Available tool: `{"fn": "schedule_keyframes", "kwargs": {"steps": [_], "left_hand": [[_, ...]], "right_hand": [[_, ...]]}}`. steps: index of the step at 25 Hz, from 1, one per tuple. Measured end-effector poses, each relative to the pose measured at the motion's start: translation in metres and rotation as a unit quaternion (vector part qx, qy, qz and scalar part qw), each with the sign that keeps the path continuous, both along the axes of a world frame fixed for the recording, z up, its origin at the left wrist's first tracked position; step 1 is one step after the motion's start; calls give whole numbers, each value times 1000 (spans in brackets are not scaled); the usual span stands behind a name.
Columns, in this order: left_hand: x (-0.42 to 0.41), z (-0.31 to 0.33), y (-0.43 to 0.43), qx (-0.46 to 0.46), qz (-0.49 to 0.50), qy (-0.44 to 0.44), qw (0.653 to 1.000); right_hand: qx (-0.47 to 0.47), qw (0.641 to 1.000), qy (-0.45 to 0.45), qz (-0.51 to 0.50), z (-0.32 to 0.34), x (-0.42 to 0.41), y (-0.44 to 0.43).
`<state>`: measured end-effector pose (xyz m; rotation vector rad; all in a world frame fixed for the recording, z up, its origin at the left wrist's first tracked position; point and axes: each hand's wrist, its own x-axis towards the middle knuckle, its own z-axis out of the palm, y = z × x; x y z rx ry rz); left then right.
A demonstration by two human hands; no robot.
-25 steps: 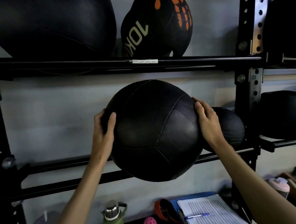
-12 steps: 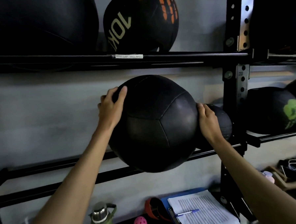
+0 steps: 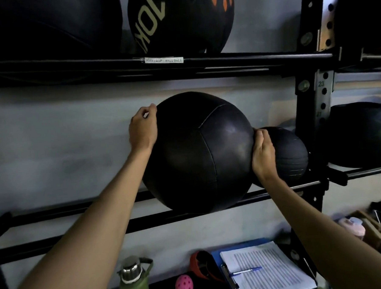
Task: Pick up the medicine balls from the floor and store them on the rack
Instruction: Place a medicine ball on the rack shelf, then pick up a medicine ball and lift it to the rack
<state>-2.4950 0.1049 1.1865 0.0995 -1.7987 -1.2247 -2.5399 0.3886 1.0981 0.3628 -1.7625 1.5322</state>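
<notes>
Two hands: both are on the big black leather medicine ball (image 3: 198, 152), one on each side.
Left side: the left hand (image 3: 143, 129) has its fingers curled onto the ball's upper left edge, gripping it.
Right side: the right hand (image 3: 263, 153) is wrapped round the ball's right flank with the thumb up front, squeezed between it and a smaller black rubber ball (image 3: 292, 154).
Ball spot: middle level of the black steel rack (image 3: 312, 120), with its bottom down at the two lower rails, right beside that smaller ball.
Shelf above: a black ball with "10K" and orange print (image 3: 178, 21), and a huge plain black ball (image 3: 46, 26) to its left.
Next bay over: a black ball with a green print (image 3: 361, 139).
Down low: a green bottle with a steel cap (image 3: 134, 282), a pink holey ball (image 3: 184, 282), and a blue clipboard with printed sheets (image 3: 266, 270) with a blue pen (image 3: 247, 271) lying on it.
</notes>
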Motion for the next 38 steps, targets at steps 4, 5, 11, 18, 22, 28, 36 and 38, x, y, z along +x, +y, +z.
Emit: {"fn": "schedule_keyframes", "kwargs": {"steps": [4, 5, 11, 18, 22, 28, 36, 38], "left_hand": [[13, -12, 3, 18, 28, 9, 999], [22, -19, 3, 9, 22, 0, 1000], [101, -88, 0, -62, 49, -76, 994], [228, -218, 20, -165, 129, -259, 943], [312, -304, 23, -176, 141, -405, 886], [431, -412, 13, -155, 123, -558, 806], [534, -552, -55, -95, 37, -678, 728], [545, -574, -83, -85, 15, -693, 716]], "right_hand": [[62, 997, -53, 4, 8, 17, 6], [84, 994, -67, 9, 10, 25, 9], [122, 991, -43, 42, -15, 92, 8], [265, 954, -88, 105, -133, 194, -24], [420, 874, -148, 194, -212, 257, -50], [525, 762, -233, 298, -324, 341, -95], [595, 618, -344, 382, -454, 436, -165], [601, 593, -376, 382, -480, 453, -189]]}}
